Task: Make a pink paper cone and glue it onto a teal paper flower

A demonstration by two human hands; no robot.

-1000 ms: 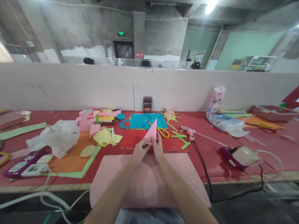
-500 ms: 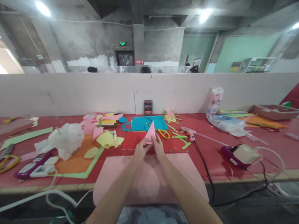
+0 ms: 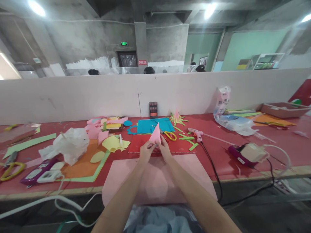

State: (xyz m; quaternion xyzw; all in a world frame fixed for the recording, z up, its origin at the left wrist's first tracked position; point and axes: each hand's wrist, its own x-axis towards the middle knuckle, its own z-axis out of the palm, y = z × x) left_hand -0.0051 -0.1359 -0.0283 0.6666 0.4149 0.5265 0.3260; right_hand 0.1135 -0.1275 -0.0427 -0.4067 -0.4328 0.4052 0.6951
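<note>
A pink paper cone (image 3: pixel 155 133) points upward between my two hands, over the red board (image 3: pixel 136 144). My left hand (image 3: pixel 146 152) pinches its lower left edge, fingers closed. At the lower right edge, my right hand (image 3: pixel 165 149) grips the same cone with bent fingers. Beneath my forearms lies a large pink sheet (image 3: pixel 126 171). Just behind the cone are a blue sheet (image 3: pixel 144 126) and yellow-handled scissors (image 3: pixel 170 136). Another pink cone (image 3: pixel 177 114) stands on a yellow-green fringed paper piece (image 3: pixel 179 120) farther back.
Right of my hands are green paper strips (image 3: pixel 188 137) and a pink glue gun (image 3: pixel 198 134) with a black cord. Crumpled white plastic (image 3: pixel 71 144), orange paper (image 3: pixel 80 165) and a purple power strip (image 3: pixel 40 171) lie left. A second power strip (image 3: pixel 240 157) sits right. A white partition (image 3: pixel 109 97) borders the table.
The cone sits more upright and slightly to the left, with both hands still at its base. My fingers have shifted a little along the bottom edge. The whole view has tilted slightly.
</note>
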